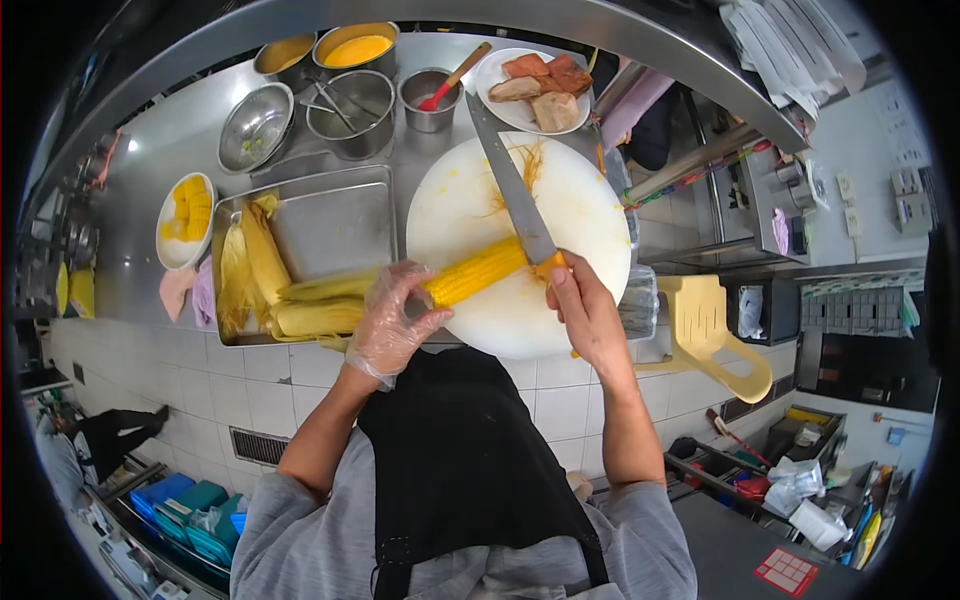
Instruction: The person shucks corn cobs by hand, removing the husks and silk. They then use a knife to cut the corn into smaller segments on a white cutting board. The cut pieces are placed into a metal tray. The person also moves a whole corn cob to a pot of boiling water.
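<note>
My left hand (396, 319), in a clear plastic glove, grips the near end of a husked ear of corn (476, 274) over a round white cutting board (450, 202). Bare, my right hand (589, 304) is wrapped around the yellow handle (551, 266) of a large kitchen knife. Its long blade (511, 180) points away from me across the board, with its heel beside the far end of the ear. Brown corn silk (531, 169) lies on the board near the blade. To the left, a metal tray (337, 217) holds several ears in their husks (262, 251).
A white bowl of cut corn pieces (187, 210) stands left of the tray. Along the back are a colander (256, 127), several metal pots (351, 112) and a plate of meat chunks (536, 90). A yellow plastic stool (697, 322) is at right. Another person (112, 442) is at far left.
</note>
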The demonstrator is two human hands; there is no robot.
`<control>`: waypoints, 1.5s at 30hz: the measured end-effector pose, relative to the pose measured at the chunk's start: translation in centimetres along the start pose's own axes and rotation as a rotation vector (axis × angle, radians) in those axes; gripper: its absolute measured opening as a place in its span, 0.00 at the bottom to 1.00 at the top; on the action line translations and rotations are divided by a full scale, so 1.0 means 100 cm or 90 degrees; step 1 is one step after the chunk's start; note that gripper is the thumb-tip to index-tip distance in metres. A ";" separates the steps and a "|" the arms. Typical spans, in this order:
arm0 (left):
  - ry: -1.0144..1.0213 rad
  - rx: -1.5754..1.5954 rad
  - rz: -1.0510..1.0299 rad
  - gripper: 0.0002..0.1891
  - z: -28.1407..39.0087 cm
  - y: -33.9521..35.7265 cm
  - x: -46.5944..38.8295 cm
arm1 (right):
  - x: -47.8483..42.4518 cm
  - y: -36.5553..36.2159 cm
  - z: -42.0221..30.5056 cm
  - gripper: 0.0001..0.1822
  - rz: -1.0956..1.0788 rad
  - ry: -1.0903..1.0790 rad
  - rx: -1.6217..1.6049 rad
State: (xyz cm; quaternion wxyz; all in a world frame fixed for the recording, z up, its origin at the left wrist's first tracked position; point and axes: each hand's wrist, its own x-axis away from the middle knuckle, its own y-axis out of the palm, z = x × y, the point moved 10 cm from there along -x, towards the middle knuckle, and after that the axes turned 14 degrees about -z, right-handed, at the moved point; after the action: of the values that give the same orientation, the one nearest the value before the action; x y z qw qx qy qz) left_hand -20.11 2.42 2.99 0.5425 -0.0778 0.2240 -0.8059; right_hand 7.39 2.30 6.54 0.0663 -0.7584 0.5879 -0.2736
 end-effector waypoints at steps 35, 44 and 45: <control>0.281 -0.339 -0.146 0.13 0.111 0.057 -0.187 | 0.160 -0.073 0.205 0.24 0.366 -0.044 -0.183; 0.243 -0.106 -0.317 0.08 0.157 0.354 -0.158 | 0.125 -0.071 0.376 0.23 0.338 0.107 -0.563; 0.187 -0.118 -0.347 0.10 0.140 0.384 -0.160 | 0.123 -0.077 0.387 0.23 0.341 0.116 -0.569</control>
State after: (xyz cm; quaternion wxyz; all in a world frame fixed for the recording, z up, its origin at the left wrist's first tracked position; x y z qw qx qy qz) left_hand 23.66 1.13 0.25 0.2591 -0.0671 0.3433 -0.9003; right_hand 34.98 -15.32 -18.60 -0.2471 -0.5088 0.8239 -0.0348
